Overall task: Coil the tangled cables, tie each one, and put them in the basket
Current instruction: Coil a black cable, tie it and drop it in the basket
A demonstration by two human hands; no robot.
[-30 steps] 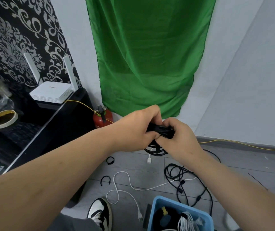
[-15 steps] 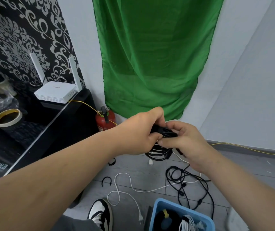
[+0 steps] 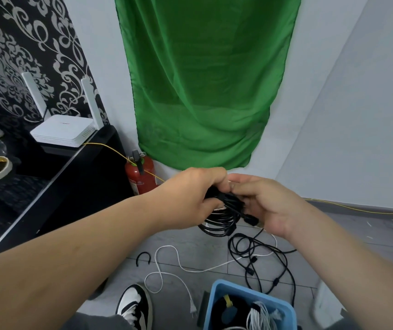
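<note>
A coiled black cable (image 3: 220, 223) is clamped in the curled left hand (image 3: 190, 198). Its plug end (image 3: 250, 219) is pinched by the right hand (image 3: 270, 208).

A black coil (image 3: 219, 223) hangs above tangled cables (image 3: 249, 272) and blue basket (image 3: 217, 285).

light: even, bright | shadows: soft | focus: sharp | edges: wide-angle bending
</note>
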